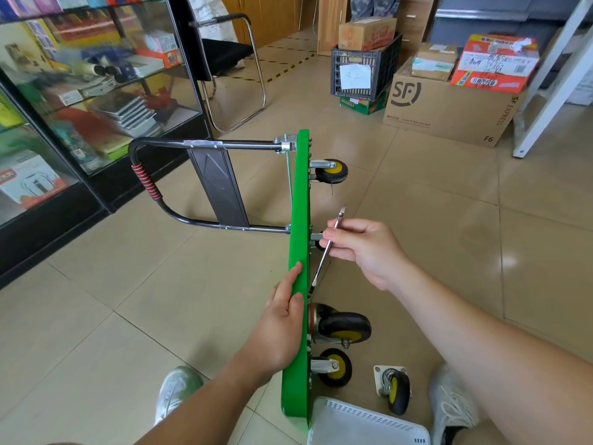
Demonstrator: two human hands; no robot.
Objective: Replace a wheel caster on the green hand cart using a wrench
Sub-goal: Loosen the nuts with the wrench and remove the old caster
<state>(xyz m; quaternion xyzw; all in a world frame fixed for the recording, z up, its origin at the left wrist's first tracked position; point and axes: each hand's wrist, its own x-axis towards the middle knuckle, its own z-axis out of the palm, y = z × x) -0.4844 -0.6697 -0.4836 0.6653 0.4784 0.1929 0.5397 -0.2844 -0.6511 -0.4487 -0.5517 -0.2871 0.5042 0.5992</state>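
- On the tiled floor (128, 300), the green hand cart (298, 220) stands on its long edge with its underside turned to the person's right. That puts the caster bolts in easy reach, and I judge this is why it is tipped up.
- Its black handle (146, 181) juts out to the left, low over the floor. It probably helps stop the deck from falling that way.
- The left hand (282, 319) presses against the deck's upper edge with the visible fingers lying straight along the green rim. This looks like bracing against the wrench's push (whether other fingers wrap behind is hidden).
- The right hand (365, 252) pinches the shaft partway along, with the fingers curled round it and the thumb beneath, a light grip suited to positioning the tool rather than pulling hard.
- A mounted swivel caster (345, 327) sits just below the tool's lower end, so its plate bolts seem to be the target.
- The loose caster (396, 390) lies on the floor between the shoes, plate uppermost, beside a white basket (362, 425), ready to hand.
- The wrench (321, 268) slants from the hand down to the deck's underside. Whether its head sits on a bolt is too small to tell.
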